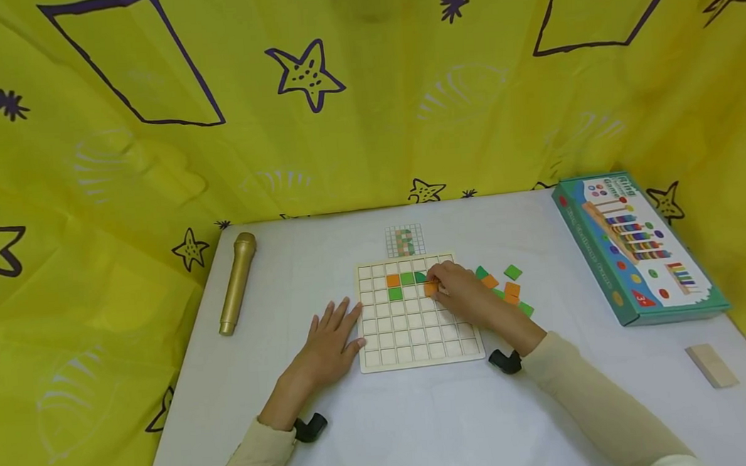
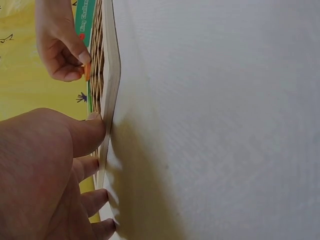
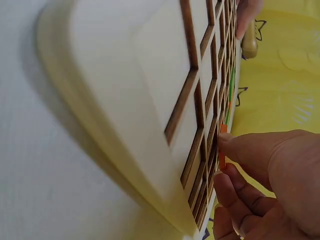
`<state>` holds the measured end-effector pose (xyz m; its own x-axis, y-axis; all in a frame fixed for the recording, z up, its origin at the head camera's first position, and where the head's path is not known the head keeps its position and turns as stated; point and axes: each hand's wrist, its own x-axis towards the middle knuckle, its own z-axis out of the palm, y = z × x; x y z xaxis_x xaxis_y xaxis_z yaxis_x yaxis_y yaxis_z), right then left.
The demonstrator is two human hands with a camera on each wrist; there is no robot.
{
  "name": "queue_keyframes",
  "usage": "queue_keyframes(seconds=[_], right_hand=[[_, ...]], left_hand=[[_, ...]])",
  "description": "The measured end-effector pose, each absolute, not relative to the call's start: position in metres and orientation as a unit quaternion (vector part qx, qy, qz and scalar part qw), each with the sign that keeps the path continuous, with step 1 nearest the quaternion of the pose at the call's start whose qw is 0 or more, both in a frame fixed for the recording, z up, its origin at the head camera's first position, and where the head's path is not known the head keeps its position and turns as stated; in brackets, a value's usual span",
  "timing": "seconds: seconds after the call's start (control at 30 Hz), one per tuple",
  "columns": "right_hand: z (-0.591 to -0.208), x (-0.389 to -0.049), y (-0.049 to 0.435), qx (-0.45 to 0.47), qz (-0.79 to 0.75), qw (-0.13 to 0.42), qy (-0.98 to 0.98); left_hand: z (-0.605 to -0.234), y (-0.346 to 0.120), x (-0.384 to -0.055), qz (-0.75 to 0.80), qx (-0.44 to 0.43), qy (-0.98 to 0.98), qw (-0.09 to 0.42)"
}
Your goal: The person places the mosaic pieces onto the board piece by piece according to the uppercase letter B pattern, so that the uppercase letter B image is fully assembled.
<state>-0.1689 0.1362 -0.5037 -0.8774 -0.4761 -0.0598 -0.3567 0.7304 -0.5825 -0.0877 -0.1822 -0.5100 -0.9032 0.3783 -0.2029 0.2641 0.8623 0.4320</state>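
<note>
A wooden grid board [image 1: 392, 339] lies on the white table. In its upper rows sit an orange square tile [image 1: 393, 281], green square tiles [image 1: 395, 294] and a dark green curved piece [image 1: 420, 277]. My right hand [image 1: 463, 295] pinches an orange tile [image 3: 223, 147] between thumb and fingers, close over the board's upper right part. My left hand [image 1: 328, 346] has its fingers spread, and its thumb and fingertips touch the board's left edge. In the left wrist view the thumb [image 2: 87, 135] rests at the board's rim.
Loose green and orange tiles [image 1: 511, 290] lie right of the board. A small pattern card [image 1: 405, 241] is behind it. A gold microphone [image 1: 238, 284] stands off to the left; a game box [image 1: 643, 252] and a wooden block [image 1: 712, 365] are on the right.
</note>
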Motion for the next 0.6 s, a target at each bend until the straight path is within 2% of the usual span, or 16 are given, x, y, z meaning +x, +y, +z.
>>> queue_keyframes(seconds=[0.23,0.6], right_hand=[[-0.503,-0.168,0.129,-0.241,-0.274,0.083,0.927],[-0.504,-0.167,0.123,-0.236,-0.282,0.091,0.925]], left_hand=[[-0.508,-0.181,-0.087,0.208,0.168,0.954,0.138],[-0.51,-0.182,-0.089,0.199,0.167,0.954,0.152]])
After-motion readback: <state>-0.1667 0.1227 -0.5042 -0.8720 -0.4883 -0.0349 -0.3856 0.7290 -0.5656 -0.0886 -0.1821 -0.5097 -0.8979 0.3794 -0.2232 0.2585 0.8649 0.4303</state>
